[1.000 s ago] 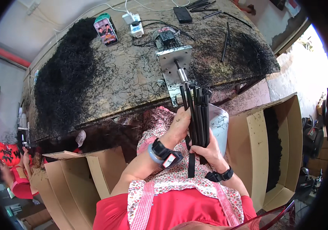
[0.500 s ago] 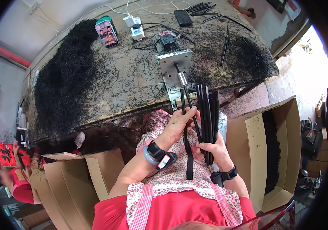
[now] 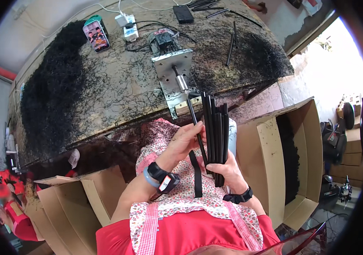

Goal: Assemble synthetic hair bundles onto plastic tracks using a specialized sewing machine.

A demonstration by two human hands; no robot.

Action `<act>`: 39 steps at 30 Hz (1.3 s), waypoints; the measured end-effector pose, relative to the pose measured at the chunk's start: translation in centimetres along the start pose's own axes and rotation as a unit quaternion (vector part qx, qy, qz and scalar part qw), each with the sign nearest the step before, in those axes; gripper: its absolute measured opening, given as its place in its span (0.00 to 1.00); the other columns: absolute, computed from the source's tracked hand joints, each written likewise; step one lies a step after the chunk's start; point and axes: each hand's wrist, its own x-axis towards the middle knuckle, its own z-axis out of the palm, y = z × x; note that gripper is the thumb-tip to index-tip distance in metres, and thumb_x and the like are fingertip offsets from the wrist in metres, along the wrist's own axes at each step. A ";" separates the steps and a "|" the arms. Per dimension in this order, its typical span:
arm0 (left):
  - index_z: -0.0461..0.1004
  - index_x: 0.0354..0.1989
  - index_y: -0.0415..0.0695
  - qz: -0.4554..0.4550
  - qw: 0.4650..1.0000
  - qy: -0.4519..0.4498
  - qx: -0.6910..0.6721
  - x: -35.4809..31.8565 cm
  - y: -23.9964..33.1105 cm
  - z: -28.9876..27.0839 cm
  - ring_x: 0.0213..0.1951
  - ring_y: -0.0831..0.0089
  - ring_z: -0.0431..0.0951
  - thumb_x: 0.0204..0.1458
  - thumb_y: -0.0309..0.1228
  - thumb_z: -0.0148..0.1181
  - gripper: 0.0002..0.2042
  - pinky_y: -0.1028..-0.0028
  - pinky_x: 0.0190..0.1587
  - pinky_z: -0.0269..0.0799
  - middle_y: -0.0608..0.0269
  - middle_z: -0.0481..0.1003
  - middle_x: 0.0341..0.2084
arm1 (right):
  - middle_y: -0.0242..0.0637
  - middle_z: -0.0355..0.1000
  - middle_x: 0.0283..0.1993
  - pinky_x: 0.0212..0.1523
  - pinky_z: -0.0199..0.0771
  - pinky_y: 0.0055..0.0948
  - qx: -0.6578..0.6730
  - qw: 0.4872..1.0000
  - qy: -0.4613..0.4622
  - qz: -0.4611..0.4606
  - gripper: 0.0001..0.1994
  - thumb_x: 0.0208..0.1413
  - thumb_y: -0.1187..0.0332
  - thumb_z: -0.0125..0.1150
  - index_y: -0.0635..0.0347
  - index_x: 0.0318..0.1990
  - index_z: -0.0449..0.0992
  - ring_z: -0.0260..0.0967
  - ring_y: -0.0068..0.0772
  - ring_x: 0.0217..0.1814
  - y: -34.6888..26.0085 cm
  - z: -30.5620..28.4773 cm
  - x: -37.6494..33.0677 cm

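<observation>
Black rods [image 3: 216,134] fill the curled right hand [image 3: 228,172], nearer than the table [image 3: 137,87]; the left hand [image 3: 184,141] pinches a single rod [image 3: 192,111] at the chuck [image 3: 182,83], apparently aligning it; the next move calls for steadiness.

Red shirt [image 3: 185,229] beneath a floral apron [image 3: 196,205] with pink gingham straps [image 3: 149,227].
Left wrist: pale blue bangle [image 3: 150,178], black strapped device [image 3: 173,182] with white label [image 3: 164,183]; right wrist: black band [image 3: 244,195].
</observation>
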 end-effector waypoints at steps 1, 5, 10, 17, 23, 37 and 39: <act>0.75 0.38 0.47 0.005 1.000 0.003 0.007 0.3 0.3 -0.1 0.28 0.83 0.73 0.59 0.46 0.55 0.15 0.80 0.31 0.68 0.73 0.75 0.28 | 0.36 0.73 0.44 0.43 0.73 0.22 0.027 1.000 0.003 0.000 0.30 0.41 0.79 0.66 0.66 0.56 0.66 0.72 0.22 0.41 -0.1 0.2 0.4; 0.75 0.37 0.48 0.026 0.999 0.020 0.039 1.5 1.9 -1.0 0.31 0.83 0.74 0.59 0.46 0.55 0.14 0.79 0.36 0.69 0.74 0.76 0.29 | 0.35 0.73 0.44 0.43 0.73 0.24 -0.052 0.995 0.026 -0.080 0.29 0.40 0.79 0.66 0.67 0.54 0.67 0.72 0.23 0.41 0.1 0.2 2.9; 0.76 0.39 0.47 0.023 0.991 0.029 0.125 0.9 2.6 -1.4 0.32 0.82 0.76 0.59 0.46 0.55 0.15 0.77 0.38 0.71 0.72 0.77 0.31 | 0.34 0.73 0.43 0.44 0.73 0.26 -0.072 0.997 0.019 -0.009 0.28 0.41 0.79 0.66 0.65 0.54 0.68 0.71 0.25 0.41 0.3 -1.6 2.3; 0.74 0.43 0.41 0.156 0.923 0.043 0.350 -2.6 5.1 -1.5 0.36 0.78 0.77 0.56 0.48 0.58 0.20 0.77 0.39 0.72 0.68 0.77 0.33 | 0.39 0.73 0.38 0.40 0.73 0.32 -0.740 0.642 -0.115 -0.166 0.28 0.37 0.75 0.65 0.59 0.53 0.69 0.74 0.38 0.39 -3.1 -5.4 -3.3; 0.70 0.45 0.38 0.046 0.769 -0.255 0.584 -3.4 -1.3 1.2 0.37 0.79 0.74 0.39 0.42 0.73 0.28 0.77 0.38 0.70 0.63 0.75 0.32 | 0.35 0.68 0.33 0.34 0.70 0.36 -0.870 0.362 -0.245 -0.227 0.22 0.48 0.68 0.56 0.54 0.54 0.68 0.70 0.39 0.32 -4.1 -3.5 -0.7; 0.70 0.46 0.40 -0.049 0.975 -0.141 0.163 -5.4 0.8 2.4 0.30 0.79 0.74 0.44 0.32 0.67 0.20 0.78 0.35 0.71 0.66 0.74 0.31 | 0.48 0.68 0.55 0.59 0.65 0.38 -0.570 0.744 -0.173 -0.303 0.29 0.51 0.64 0.56 0.58 0.63 0.62 0.67 0.48 0.57 -8.6 0.4 5.3; 0.70 0.46 0.39 -0.053 0.991 -0.105 0.058 -5.4 1.8 2.6 0.31 0.77 0.75 0.46 0.30 0.66 0.19 0.77 0.36 0.72 0.66 0.74 0.31 | 0.48 0.67 0.57 0.57 0.66 0.37 -0.558 0.739 -0.212 -0.312 0.29 0.52 0.65 0.55 0.60 0.63 0.61 0.66 0.44 0.58 -5.6 0.5 6.4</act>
